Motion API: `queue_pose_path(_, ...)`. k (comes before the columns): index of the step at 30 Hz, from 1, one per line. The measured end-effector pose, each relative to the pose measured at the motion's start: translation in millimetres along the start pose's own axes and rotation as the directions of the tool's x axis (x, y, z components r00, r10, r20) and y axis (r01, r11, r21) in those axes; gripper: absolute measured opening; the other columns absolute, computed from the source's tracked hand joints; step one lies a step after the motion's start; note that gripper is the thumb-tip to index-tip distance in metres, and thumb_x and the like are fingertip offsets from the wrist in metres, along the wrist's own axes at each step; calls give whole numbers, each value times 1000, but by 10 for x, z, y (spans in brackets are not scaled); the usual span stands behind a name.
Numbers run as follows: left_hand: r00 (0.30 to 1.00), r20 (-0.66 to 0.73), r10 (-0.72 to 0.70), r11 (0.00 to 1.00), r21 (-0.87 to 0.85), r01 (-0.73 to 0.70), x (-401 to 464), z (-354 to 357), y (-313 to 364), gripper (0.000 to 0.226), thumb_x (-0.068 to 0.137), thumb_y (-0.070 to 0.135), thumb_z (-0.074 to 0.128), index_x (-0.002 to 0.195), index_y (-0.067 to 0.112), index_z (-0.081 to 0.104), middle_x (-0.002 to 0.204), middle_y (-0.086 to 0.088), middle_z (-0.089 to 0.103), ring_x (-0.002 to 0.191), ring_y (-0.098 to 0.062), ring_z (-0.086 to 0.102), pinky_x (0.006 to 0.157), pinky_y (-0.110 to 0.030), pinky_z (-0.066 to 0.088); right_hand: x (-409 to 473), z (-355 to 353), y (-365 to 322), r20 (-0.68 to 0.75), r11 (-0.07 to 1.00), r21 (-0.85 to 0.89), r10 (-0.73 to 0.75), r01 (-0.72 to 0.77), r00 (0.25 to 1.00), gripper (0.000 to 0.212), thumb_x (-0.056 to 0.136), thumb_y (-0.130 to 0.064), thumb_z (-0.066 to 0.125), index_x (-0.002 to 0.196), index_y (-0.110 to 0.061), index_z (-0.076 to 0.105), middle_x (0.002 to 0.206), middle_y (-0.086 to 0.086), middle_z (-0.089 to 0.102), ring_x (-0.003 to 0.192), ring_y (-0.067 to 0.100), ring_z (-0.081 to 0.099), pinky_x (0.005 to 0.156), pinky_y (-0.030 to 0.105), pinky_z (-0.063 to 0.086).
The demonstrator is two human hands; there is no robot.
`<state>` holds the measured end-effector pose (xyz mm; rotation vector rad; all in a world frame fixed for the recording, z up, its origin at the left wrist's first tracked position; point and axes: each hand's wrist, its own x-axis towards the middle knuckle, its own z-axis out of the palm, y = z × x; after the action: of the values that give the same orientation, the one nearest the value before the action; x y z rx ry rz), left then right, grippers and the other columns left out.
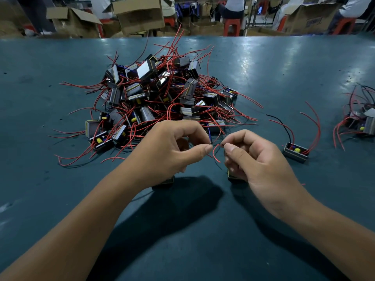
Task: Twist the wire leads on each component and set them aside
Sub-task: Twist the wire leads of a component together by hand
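While both forearms reach in from the lower corners of the frame, the left hand and the right hand meet at centre, just above the dull teal table top. Left thumb and forefinger are curled and pinch the end of a thin black wire lead; right thumb and forefinger are curled likewise and pinch the end of a thin red wire lead, which loops down between the two hands. A small dark block-shaped component with a yellow edge shows under the right palm, mostly hidden; a second dark block shows under the left wrist, and which of them bears the pinched leads cannot be told.

Directly behind the hands, at upper centre, lies a large heap of grey metal-cased components with tangled red leads. At centre right, a single grey open-topped component with a yellow part inside rests apart on the table, its red and black leads arching upward. At the far right edge sits a smaller cluster of similar components. Along the top edge stand brown cardboard boxes and red plastic stools.
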<state>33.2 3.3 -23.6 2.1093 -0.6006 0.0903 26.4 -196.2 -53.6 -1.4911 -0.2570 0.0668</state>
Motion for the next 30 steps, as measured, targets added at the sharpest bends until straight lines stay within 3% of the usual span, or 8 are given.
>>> queue_pose_path(7, 1000, -22, -11, 1000, 11, 11, 9, 41, -1, 13, 92, 20, 74, 82, 13, 68, 59, 17, 61, 43, -12, 59, 47, -24, 44, -9, 35, 3, 43, 999, 15, -32, 31, 999, 11, 88, -21, 61, 83, -26, 69, 61, -5, 46, 55, 11, 37, 50, 21, 32)
queue_pose_path(14, 999, -41, -16, 1000, -15, 15, 9, 55, -15, 13, 91, 22, 75, 81, 16, 70, 65, 9, 66, 46, -16, 63, 47, -35, 50, 2, 26, 31, 25, 995, -44, -88, 89, 996, 8, 88, -23, 63, 84, -20, 70, 61, -9, 50, 54, 10, 37, 49, 21, 31)
queue_pose_path(23, 999, -35, -27, 999, -26, 26, 11, 72, -2, 13, 90, 22, 76, 82, 14, 71, 61, 12, 64, 45, -11, 60, 47, -28, 48, 5, 14, 46, -13, 997, -27, -71, 70, 997, 13, 86, -20, 60, 86, -17, 73, 60, -5, 52, 55, 11, 42, 49, 20, 34)
queue_pose_path(30, 998, -45, -32, 999, -26, 31, 15, 70, 12, 12, 90, 21, 76, 81, 14, 70, 59, 13, 62, 44, -9, 58, 46, -24, 45, -8, 32, 34, -12, 997, -12, -78, 78, 997, 13, 91, -12, 67, 84, -21, 72, 67, -1, 67, 63, 12, 58, 57, 19, 49)
